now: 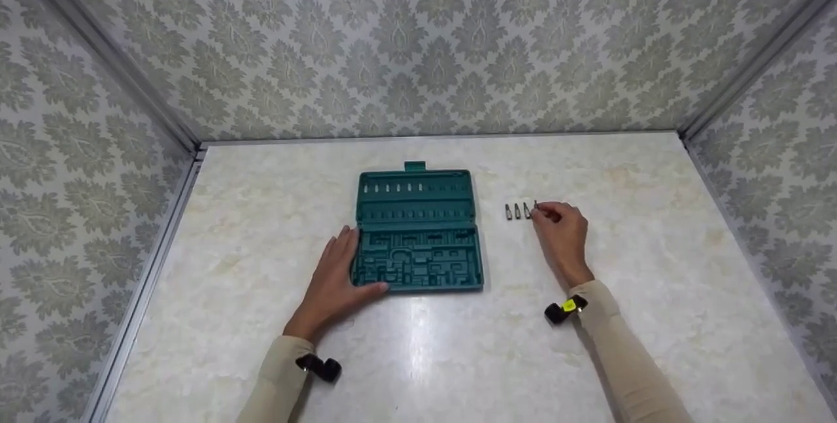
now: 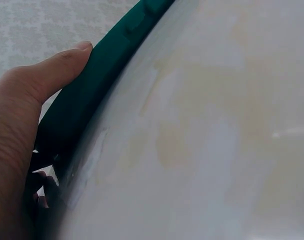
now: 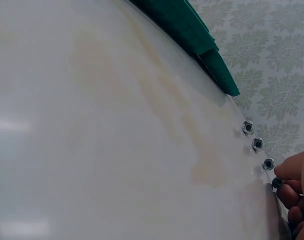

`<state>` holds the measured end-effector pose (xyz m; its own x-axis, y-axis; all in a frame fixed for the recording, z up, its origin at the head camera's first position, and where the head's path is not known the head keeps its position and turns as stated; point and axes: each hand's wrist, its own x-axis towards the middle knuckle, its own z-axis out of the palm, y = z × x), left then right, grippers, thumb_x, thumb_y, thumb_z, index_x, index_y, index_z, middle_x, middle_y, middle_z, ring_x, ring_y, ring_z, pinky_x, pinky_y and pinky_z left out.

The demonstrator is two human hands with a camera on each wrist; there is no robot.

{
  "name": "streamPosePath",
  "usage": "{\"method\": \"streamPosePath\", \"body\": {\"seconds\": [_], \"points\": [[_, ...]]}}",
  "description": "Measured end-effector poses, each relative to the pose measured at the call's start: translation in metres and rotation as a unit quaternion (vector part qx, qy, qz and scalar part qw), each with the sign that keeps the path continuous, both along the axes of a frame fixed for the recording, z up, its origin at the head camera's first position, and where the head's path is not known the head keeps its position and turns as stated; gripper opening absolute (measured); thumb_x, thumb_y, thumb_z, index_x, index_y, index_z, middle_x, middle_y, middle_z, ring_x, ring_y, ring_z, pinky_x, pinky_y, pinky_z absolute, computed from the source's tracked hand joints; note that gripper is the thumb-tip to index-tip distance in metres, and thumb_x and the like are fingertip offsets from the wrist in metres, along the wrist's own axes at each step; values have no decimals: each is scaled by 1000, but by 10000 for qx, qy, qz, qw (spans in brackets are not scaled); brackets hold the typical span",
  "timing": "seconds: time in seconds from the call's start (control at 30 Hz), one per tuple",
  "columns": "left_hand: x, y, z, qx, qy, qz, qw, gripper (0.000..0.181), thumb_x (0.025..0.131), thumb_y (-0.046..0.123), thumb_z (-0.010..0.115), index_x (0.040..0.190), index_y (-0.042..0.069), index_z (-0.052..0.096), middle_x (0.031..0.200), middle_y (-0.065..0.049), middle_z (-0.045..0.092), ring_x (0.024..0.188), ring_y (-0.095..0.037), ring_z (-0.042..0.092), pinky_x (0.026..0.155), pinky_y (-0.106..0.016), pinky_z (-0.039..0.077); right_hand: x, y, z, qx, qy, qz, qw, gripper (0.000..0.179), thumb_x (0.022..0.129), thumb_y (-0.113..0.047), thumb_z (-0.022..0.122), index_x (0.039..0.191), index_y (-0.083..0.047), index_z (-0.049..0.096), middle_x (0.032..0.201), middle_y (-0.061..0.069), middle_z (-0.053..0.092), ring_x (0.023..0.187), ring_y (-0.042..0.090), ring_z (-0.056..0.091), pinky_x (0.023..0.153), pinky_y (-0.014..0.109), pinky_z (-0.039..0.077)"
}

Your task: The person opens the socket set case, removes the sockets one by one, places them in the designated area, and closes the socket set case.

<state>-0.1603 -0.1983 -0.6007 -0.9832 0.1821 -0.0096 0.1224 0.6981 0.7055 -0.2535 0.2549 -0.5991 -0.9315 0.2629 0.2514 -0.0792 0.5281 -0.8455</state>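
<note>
A green plastic bit case (image 1: 416,202) lies unfolded on the table, its moulded compartments facing up. My left hand (image 1: 337,276) rests at the near left corner of the case, fingers extended along its side and thumb laid against the front edge. In the left wrist view the thumb (image 2: 67,67) touches the green wall. To the right of the case, my right hand (image 1: 563,230) pinches a small metal socket bit (image 3: 277,183) between thumb and fingertips. Beside it stand three similar socket bits (image 1: 517,212) in a short row, their hex openings showing in the right wrist view.
Several small pale pieces (image 1: 387,188) sit in the upper row of the case lid. The latch tab (image 1: 414,166) points to the back. The pale marbled table (image 1: 654,246) meets patterned walls (image 1: 418,50) at the back and both sides.
</note>
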Motion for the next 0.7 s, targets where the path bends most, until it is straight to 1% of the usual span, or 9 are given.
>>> {"method": "streamPosePath", "body": {"seconds": [0.2, 0.4, 0.47, 0.7], "points": [[0, 0, 0, -27, 95, -36, 9999, 133, 82, 76, 83, 179, 16, 14, 186, -10, 10, 170, -40, 3, 136, -62, 10, -3, -3, 0, 76, -36, -110, 9999, 17, 100, -15, 80, 110, -2, 86, 99, 13, 77, 89, 25, 65, 81, 37, 50], [-2, 2, 1, -131, 172, -24, 9998, 133, 82, 72, 85, 178, 12, 16, 185, -13, 12, 170, -40, 7, 136, -60, 12, -4, -4, 0, 109, -169, -185, 9996, 17, 101, -17, 80, 110, -4, 85, 98, 9, 76, 90, 24, 64, 82, 38, 50], [-2, 2, 1, -162, 177, -16, 9997, 132, 82, 71, 85, 178, 12, 17, 185, -14, 13, 170, -41, 7, 136, -60, 13, -5, -4, 0, 155, -203, -201, 9995, 17, 102, -18, 79, 109, -5, 85, 97, 9, 76, 90, 25, 64, 83, 39, 50], [0, 1, 2, -154, 79, -16, 9998, 131, 83, 72, 85, 178, 14, 15, 185, -12, 11, 170, -41, 6, 136, -61, 12, -6, -7, 1, 357, -304, -296, 9985, 17, 102, -17, 79, 109, -3, 85, 98, 11, 76, 91, 27, 64, 84, 40, 49]]}}
